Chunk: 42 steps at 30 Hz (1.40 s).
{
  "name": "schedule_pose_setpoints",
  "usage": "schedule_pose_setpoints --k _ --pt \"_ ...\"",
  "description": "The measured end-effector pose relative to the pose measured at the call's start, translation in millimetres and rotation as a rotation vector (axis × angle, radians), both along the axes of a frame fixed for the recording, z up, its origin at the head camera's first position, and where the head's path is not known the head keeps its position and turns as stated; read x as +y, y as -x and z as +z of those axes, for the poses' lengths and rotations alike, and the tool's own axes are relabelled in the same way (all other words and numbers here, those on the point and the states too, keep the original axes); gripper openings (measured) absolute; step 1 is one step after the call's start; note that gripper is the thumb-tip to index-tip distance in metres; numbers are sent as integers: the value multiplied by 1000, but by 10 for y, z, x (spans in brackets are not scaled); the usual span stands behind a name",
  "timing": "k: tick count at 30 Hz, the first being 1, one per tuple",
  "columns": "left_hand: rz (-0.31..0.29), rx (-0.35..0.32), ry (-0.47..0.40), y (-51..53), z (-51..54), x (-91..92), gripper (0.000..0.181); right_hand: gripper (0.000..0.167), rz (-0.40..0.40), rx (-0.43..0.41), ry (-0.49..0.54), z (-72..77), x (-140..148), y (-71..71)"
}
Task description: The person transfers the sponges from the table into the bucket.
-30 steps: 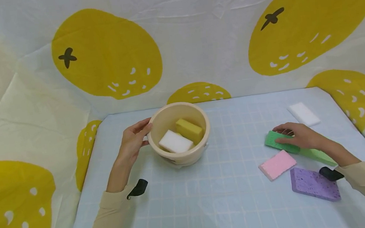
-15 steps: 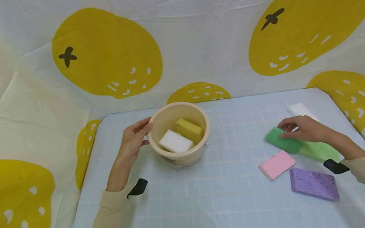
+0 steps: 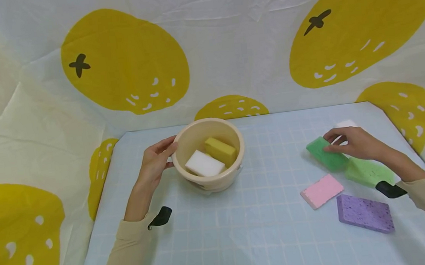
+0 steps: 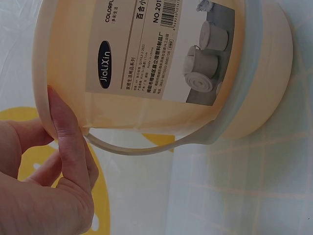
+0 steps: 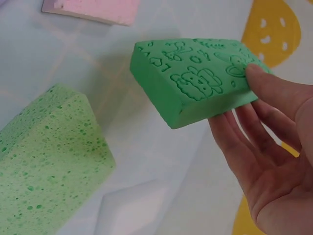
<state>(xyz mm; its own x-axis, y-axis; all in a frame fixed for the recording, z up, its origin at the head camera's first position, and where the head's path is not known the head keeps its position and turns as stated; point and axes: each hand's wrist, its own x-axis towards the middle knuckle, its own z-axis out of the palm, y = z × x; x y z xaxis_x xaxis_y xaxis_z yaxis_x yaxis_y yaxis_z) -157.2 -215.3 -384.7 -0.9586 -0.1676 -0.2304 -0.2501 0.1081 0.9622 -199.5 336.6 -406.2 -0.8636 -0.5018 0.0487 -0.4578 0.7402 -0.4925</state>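
A cream bucket [image 3: 212, 186] stands at the back of the table, with a white sponge [image 3: 204, 164] and a yellow sponge [image 3: 220, 152] inside it. My left hand [image 3: 153, 162] pinches the bucket's rim on its left side; the left wrist view shows the thumb and fingers about the rim, beside a printed label [image 4: 161, 49]. Over on the right, my right hand [image 3: 355, 142] holds a dark green sponge [image 3: 327, 154] between thumb and fingers. In the right wrist view this green sponge [image 5: 195, 81] is tilted above the table, its top embossed with little pictures.
Near the right hand lie a light green sponge [image 3: 369, 171], a pink sponge [image 3: 322, 191] and a purple sponge [image 3: 365, 213]. Another white sponge [image 3: 346, 123] is partly hidden behind that hand. A patterned cloth [image 3: 235, 52] hangs behind the table.
My right hand has moved slightly up and back, lifting and tilting the dark green sponge off the light green one's side. The left hand and bucket have stayed put.
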Motion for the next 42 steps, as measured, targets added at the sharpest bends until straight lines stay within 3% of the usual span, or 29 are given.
schedule_pose_setpoints --k 7,25,42 --pt "2 -4 -2 1 4 -1 42 33 -23 -3 10 80 -38 51" --pt "7 -10 9 6 -7 4 42 43 -123 -158 84 375 -225 87" --pt "3 -2 5 5 -10 1 42 49 -178 -250 192 671 -531 164"
